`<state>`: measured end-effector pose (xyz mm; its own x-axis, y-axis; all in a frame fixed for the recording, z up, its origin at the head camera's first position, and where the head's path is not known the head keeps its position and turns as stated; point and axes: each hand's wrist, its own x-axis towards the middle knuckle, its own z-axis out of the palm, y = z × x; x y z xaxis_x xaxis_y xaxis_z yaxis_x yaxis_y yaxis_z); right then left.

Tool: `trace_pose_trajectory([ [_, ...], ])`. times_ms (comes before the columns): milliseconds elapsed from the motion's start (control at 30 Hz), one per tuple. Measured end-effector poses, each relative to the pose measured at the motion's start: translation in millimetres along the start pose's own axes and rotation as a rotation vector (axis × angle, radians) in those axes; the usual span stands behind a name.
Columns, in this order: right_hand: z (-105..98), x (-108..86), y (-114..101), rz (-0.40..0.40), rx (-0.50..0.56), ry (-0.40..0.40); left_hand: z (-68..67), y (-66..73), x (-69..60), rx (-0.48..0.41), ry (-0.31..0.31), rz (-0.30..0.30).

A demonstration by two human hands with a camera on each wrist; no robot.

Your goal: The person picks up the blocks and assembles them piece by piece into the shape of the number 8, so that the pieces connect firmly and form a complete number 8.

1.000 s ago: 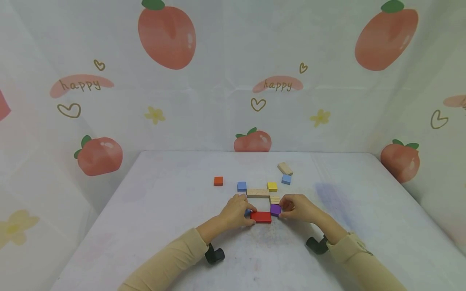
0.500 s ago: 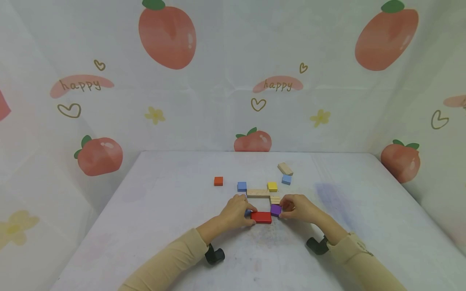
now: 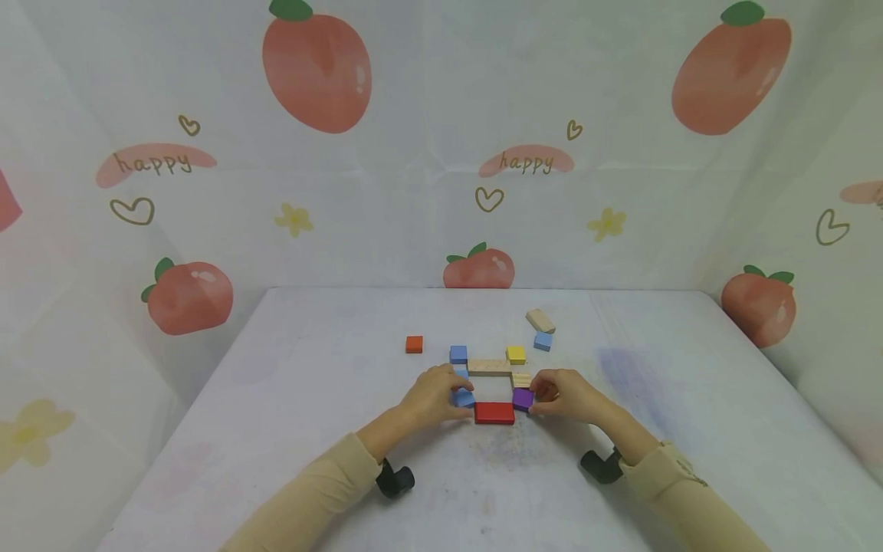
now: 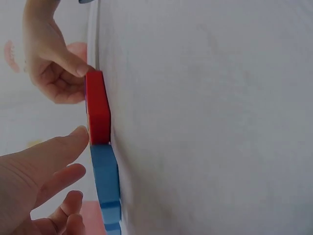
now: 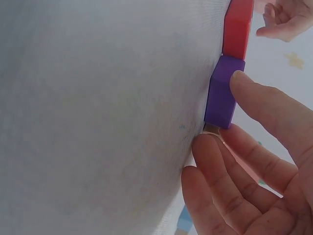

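Note:
A red rectangular block (image 3: 494,413) lies flat at the near side of a ring of blocks. My left hand (image 3: 433,395) is just left of it, thumb and fingers spread apart over a blue block (image 3: 464,398), holding nothing. In the left wrist view, the left thumb (image 4: 73,139) is beside the red block's end. My right hand (image 3: 567,395) pinches a purple block (image 3: 523,399) at the ring's near right corner. In the right wrist view, the right thumb (image 5: 249,85) presses the purple block and the index finger touches its end.
Behind lie a long wooden block (image 3: 489,368), a ridged wooden block (image 3: 520,380), a yellow block (image 3: 516,355) and a blue cube (image 3: 458,354). Farther out are an orange-red block (image 3: 414,344), another blue block (image 3: 543,341) and a plain wooden block (image 3: 540,320). A printed curtain (image 3: 386,207) hangs behind.
My left hand has let go of the red block and moved a little to the left, uncovering the blue block. The right hand and the purple block have stayed in place.

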<state>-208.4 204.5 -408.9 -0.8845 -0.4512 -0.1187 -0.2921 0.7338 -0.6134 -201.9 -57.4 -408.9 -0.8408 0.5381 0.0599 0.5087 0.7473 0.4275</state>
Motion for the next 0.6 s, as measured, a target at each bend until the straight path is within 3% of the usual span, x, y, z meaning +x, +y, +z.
trace_pose_trajectory([
  [233,0.2,0.2,0.7,-0.007,-0.004,0.0,-0.5,-9.9,-3.4,-0.007,0.046,0.014],
  [600,0.8,1.1,1.8,-0.016,-0.003,0.003,-2.1,-9.1,-2.9,0.029,0.057,0.0],
])
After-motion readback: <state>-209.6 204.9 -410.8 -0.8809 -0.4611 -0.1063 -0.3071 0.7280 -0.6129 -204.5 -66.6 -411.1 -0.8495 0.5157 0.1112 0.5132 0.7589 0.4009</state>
